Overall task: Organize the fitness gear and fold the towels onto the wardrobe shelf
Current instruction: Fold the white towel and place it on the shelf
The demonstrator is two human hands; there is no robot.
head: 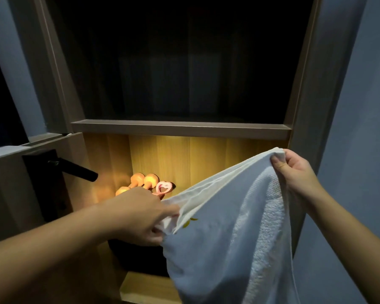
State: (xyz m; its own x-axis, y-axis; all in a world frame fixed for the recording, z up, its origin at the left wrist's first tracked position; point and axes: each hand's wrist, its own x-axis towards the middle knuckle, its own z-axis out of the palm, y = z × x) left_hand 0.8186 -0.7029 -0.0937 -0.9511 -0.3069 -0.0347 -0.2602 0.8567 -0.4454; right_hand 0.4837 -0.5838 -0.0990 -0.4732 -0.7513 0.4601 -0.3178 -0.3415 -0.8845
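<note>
A white towel (233,227) with a small yellow mark hangs stretched in front of the lit wardrobe shelf (147,284). My right hand (294,170) pinches its upper corner, held high at the right. My left hand (140,216) grips the lower corner at the middle. Behind my left hand, two orange dumbbells (140,179) lie at the back left of the shelf. A pink hand gripper (164,187) lies beside them on the right. The towel hides the right part of the shelf.
A dark upper compartment (180,62) sits above a wooden divider board (180,128). A black door handle (79,170) sticks out at the left on the open door. A blue-grey wall (360,128) runs down the right side.
</note>
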